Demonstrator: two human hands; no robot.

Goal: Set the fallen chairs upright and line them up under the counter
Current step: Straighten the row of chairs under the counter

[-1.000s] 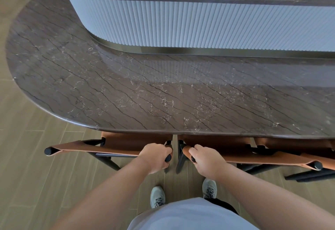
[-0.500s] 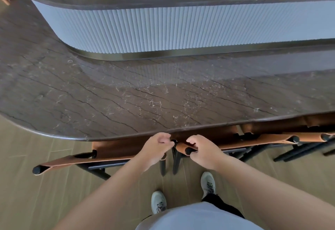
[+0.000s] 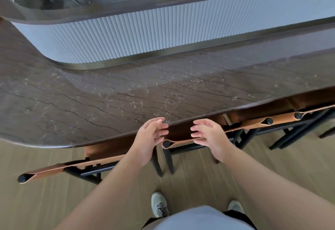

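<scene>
Now both hands hover w/ fingers spread and relaxed, gripping nothing. Left hand (image 3: 147, 137) sits just in front of the middle chair's (image 3: 181, 142) backrest end at approx 9 o'clock of it; right hand (image 3: 210, 136) is over that same backrest, fingertips just above the tan strap — can't tell if touching. Left chair (image 3: 76, 166) lies at 8 o'clock from left hand, apart from it. More chairs (image 3: 272, 123) run off at 2 o'clock from right hand. All upright, tan leather slung on black frames, seats tucked under the dark veined counter (image 3: 90, 106) edge, backs roughly in one row. Grey sneakers (image 3: 159, 203) on wood floor (image 3: 36, 202) at 6 o'clock.
</scene>
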